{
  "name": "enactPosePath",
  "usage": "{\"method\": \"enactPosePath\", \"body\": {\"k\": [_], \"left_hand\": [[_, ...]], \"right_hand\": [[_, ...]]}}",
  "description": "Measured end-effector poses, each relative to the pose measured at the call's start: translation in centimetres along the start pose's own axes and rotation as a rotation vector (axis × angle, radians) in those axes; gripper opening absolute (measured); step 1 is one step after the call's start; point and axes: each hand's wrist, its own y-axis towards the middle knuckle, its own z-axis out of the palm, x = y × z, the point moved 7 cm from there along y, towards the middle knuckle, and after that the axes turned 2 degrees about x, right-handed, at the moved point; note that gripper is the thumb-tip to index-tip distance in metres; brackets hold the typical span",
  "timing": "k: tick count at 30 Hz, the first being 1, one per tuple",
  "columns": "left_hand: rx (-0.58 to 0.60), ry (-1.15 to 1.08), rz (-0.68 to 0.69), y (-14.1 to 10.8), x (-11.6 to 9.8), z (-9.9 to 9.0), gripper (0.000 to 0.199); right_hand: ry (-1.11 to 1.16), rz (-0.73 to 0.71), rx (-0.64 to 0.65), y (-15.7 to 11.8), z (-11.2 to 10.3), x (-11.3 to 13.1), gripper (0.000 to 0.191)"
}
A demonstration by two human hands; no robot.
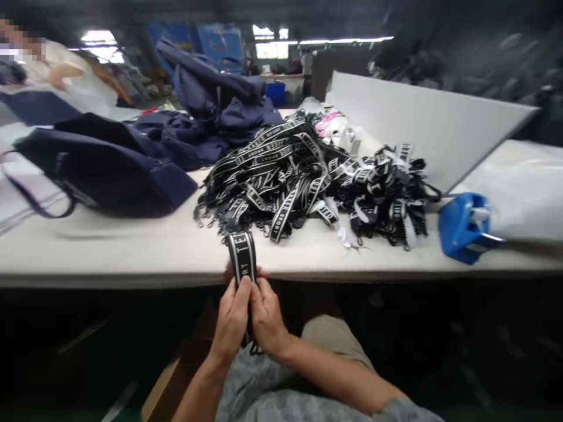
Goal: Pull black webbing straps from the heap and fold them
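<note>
Both of my hands grip one black strap with white lettering (242, 256), held upright just in front of the table's near edge. My left hand (231, 319) pinches it from the left, and my right hand (265, 316) closes on it from the right, the two hands touching. The strap's lower end hangs down between my hands, hidden. Beyond it on the white table (132, 252) lies a big heap of the same lettered straps (281, 170), with a second tangled heap (387, 187) to its right.
Dark navy bags and garments (132, 158) are piled at the table's left and back. A blue plastic tool (464, 225) lies at the right, next to a clear plastic sheet (519, 187). A white board (422, 123) leans behind the straps. A person's arm shows far left.
</note>
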Motion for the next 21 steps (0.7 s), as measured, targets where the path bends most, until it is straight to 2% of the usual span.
{"method": "enactPosePath", "body": {"k": [3, 5, 7, 9, 10, 12, 14, 16, 18, 21], "left_hand": [[0.023, 0.053, -0.043, 0.0, 1.5, 0.9, 0.053], [0.016, -0.017, -0.077, -0.1, 2.4, 1.5, 0.048], [0.007, -0.147, -0.132, -0.1, 2.9, 1.7, 0.044], [-0.009, -0.277, -0.195, 0.3, 2.9, 1.4, 0.043], [-0.024, -0.322, -0.209, 0.6, 2.8, 0.9, 0.042], [-0.052, -0.319, -0.187, 1.5, 2.1, -0.2, 0.043], [-0.058, -0.156, -0.134, 2.4, 1.5, -1.2, 0.045], [-0.043, 0.048, -0.095, 2.9, 1.2, -1.1, 0.047], [-0.036, 0.136, -0.072, 2.9, 1.2, -0.2, 0.048], [-0.039, 0.025, -0.089, 2.4, 1.3, 1.7, 0.047]], "right_hand": [[-0.015, -0.034, -0.107, 0.2, -1.5, -0.2, 0.044], [-0.101, -0.029, -0.100, -0.1, -2.4, -0.5, 0.044], [-0.186, -0.024, 0.011, -0.2, -3.1, -0.7, 0.043], [-0.246, -0.023, 0.124, 0.3, -4.8, -0.5, 0.042], [-0.299, -0.026, 0.114, 1.1, -6.5, 0.1, 0.041], [-0.459, -0.034, -0.060, 3.7, -11.5, 2.0, 0.036], [-0.651, -0.038, -0.321, 7.1, -17.2, 4.7, 0.025], [-0.762, -0.018, -0.470, 10.8, -21.7, 7.0, 0.022], [-0.842, 0.044, -0.545, 14.2, -24.8, 8.1, 0.019], [-0.910, 0.171, -0.576, 17.3, -26.9, 7.7, 0.006]]}}
